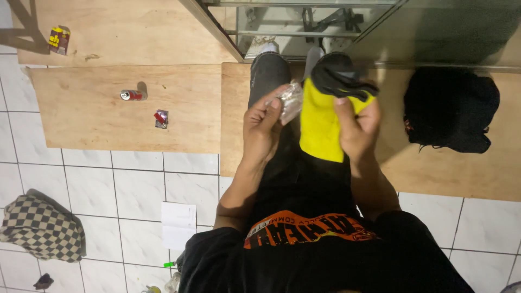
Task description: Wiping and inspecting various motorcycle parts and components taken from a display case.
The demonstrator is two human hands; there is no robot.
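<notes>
Item: yellow-and-black sock (321, 122), soft, light, limp | Location: above lap, over plywood board (434, 168) | right hand (358, 127) pinches black cuff | left hand (264, 127) clutches crinkly clear wrapper (292, 100) | Best hold: cuff.

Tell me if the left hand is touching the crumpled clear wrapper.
Touching. The head view shows the left hand with its fingers curled around the crumpled clear wrapper, no gap between them. The right hand grips the yellow and black cloth beside it.
</notes>
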